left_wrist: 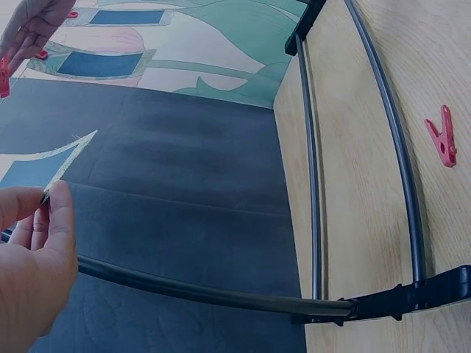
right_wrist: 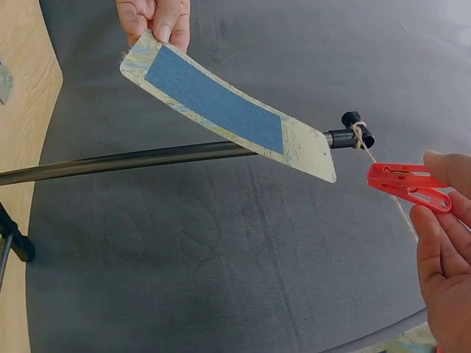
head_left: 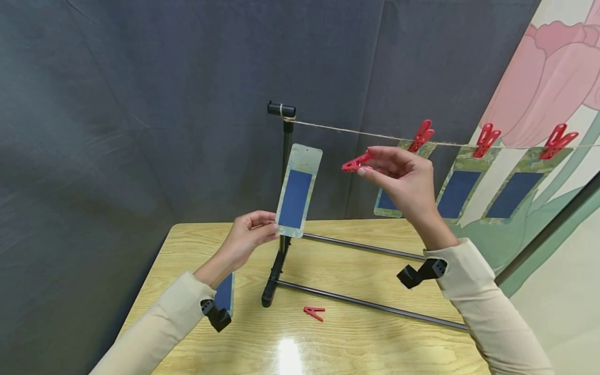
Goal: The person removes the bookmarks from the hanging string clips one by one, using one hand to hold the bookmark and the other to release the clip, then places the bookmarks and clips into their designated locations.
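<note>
My left hand [head_left: 248, 237] pinches the lower corner of a bookmark-like card [head_left: 294, 198], blue in the middle with a patterned green-yellow border and a small hole at its top. The card stands upright, slightly tilted and curved, below the string's left end. My right hand [head_left: 403, 174] pinches a red clothespin [head_left: 356, 162] by its handles, its tip pointing left toward the card but apart from it. A thin string [head_left: 342, 128] runs from the black stand's post top [head_left: 281, 110] to the right. In the right wrist view the clothespin [right_wrist: 405, 184] appears in front of the string.
Three similar cards [head_left: 461, 190] hang from the string at right, under red clothespins [head_left: 487, 139]. A loose red clothespin [head_left: 314, 312] lies on the wooden table [head_left: 375, 344] near the stand's lower bar [head_left: 365, 301]. Another blue card [head_left: 225, 294] lies partly behind my left wrist.
</note>
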Tool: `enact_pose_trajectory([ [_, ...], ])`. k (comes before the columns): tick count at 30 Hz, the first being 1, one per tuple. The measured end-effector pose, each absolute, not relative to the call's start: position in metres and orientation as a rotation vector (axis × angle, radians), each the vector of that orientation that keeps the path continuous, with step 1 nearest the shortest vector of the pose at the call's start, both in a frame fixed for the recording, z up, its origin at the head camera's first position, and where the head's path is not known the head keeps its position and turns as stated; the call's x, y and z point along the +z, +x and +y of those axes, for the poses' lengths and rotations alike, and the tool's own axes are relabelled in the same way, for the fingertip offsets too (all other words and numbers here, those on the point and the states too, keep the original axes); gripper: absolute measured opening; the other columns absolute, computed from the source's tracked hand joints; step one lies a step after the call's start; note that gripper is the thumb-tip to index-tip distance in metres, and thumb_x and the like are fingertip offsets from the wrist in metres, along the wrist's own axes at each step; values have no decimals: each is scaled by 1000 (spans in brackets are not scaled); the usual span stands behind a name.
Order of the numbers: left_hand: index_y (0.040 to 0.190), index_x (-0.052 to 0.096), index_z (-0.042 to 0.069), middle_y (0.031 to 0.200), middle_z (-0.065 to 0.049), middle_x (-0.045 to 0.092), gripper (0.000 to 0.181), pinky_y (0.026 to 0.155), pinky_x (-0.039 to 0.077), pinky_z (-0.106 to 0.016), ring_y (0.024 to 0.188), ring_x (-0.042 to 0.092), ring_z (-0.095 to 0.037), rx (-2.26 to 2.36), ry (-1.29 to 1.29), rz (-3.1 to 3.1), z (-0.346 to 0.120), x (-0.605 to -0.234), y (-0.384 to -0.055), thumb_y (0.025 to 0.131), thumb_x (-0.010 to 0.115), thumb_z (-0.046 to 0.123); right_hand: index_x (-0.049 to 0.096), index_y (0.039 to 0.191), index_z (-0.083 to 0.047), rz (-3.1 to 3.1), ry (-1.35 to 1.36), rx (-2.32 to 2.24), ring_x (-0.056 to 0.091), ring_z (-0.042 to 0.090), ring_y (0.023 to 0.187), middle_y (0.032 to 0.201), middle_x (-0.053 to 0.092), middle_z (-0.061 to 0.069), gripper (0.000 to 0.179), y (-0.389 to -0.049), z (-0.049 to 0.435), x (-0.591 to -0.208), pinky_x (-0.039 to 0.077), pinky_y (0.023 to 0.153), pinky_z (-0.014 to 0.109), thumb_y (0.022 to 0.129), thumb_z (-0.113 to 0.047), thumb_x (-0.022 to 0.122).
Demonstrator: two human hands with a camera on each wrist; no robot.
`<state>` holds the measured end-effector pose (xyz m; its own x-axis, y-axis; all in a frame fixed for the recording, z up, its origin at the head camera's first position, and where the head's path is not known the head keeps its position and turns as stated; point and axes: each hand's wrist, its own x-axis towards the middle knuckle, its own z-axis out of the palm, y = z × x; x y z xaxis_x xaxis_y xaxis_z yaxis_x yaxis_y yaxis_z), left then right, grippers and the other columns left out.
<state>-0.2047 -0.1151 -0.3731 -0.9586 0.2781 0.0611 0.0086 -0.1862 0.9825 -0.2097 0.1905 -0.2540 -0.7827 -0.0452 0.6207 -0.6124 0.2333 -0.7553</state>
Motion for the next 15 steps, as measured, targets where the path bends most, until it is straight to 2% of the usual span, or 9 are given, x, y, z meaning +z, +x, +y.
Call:
enact_pose_trajectory([
  [15, 118, 56, -11, 97, -9, 58, 26, 86, 55, -34, 85, 63, -16, 2307, 319, 1828, -122, -380, -204, 93, 60, -6, 68, 114, 3, -2026, 601, 1662, 70, 16, 88, 104, 71, 10, 35, -211, 191, -274, 56, 77, 23, 80, 3, 77],
])
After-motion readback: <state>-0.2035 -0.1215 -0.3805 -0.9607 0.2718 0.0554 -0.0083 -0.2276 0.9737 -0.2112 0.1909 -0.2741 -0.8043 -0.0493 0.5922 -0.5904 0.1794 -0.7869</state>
